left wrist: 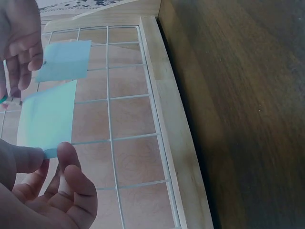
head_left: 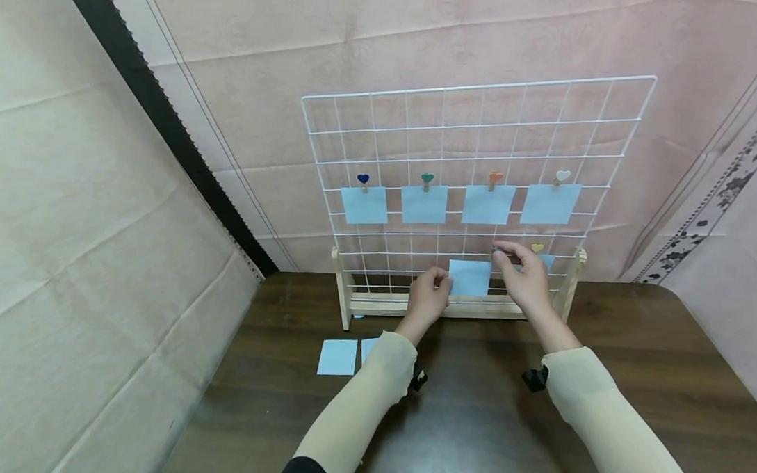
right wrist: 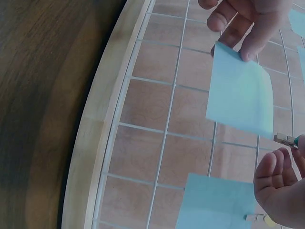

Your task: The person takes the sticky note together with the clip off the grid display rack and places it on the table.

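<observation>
My left hand (head_left: pixel 429 294) pinches the left edge of a light blue paper square (head_left: pixel 470 278) between thumb and fingers. The square stands against the lower part of a white wire grid (head_left: pixel 435 159). At its upper right corner, my right hand (head_left: pixel 525 276) pinches a small wooden clip (right wrist: pixel 286 139) with a green piece on it. In the right wrist view the clip's tip is close to the paper's corner; whether they touch I cannot tell. Beside it, partly behind my right hand, another blue square (right wrist: pixel 214 202) hangs from a clip with a yellow heart (head_left: pixel 537 247).
Higher on the grid, several blue squares (head_left: pixel 424 205) hang in a row from heart clips in navy, green, orange and white. A wooden stand (head_left: pixel 381 306) holds the grid upright. Loose blue squares (head_left: pixel 337 357) lie at left on the brown table (head_left: pixel 278 407), one partly under my left sleeve.
</observation>
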A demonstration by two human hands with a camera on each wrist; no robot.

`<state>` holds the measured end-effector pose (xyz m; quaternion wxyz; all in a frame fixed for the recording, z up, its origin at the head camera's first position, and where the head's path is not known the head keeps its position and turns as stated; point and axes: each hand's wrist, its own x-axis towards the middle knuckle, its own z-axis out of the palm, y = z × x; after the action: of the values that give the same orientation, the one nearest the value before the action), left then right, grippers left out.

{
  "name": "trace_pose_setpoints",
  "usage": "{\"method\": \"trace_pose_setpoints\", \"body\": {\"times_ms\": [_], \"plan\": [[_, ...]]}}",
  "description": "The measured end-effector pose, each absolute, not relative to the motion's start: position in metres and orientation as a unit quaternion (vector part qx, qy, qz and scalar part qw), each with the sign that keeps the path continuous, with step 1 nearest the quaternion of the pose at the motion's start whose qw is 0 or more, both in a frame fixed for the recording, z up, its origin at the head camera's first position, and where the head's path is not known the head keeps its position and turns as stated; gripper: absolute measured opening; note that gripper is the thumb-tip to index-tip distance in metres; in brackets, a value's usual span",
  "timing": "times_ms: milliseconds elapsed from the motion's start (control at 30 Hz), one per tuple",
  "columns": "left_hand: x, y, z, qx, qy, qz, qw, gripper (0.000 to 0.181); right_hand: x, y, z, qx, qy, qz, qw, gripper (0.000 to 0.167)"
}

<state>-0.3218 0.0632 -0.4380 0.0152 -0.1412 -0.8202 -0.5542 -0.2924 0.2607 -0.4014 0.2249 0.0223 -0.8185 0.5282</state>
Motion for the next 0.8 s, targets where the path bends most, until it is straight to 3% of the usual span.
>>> {"method": "trace_pose_setpoints", "body": {"times_ms": [233,800], "plan": [[-0.317,0.055,-0.44,-0.151,-0.829,-0.537,0.048,0.018,-0.28,0.271,-0.404,0.034,-0.807,0.545,0.225,0.035],[-0.31,0.032,-0.458,-0.14,-0.837,-0.526,0.056,0.015,-0.262,0.293,-0.425,-0.02,-0.797,0.569,0.202,0.037]]}}
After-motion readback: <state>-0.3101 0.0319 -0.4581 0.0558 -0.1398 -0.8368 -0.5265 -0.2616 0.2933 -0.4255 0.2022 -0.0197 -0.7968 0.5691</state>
